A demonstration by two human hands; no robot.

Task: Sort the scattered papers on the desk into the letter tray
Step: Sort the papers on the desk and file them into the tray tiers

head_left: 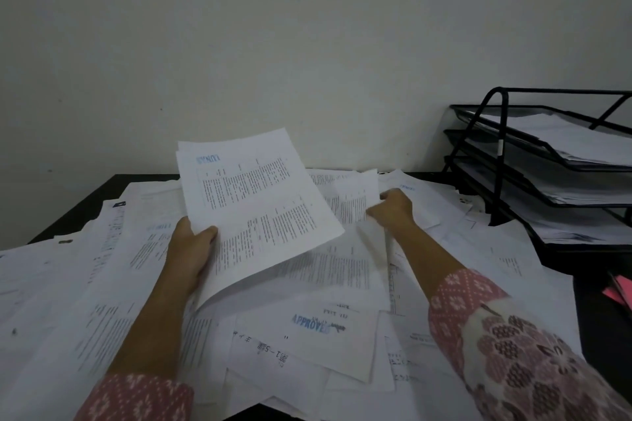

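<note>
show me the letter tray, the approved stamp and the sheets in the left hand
tray (500,147): head view, on its front upright post
approved stamp (311,324): head view, middle of the blue lettering
sheets (260,202): head view, middle of the raised top page

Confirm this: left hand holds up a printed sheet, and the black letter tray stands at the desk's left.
Not quite. The head view shows the letter tray at the right of the desk, not the left. The left hand does hold up the printed sheet.
</note>
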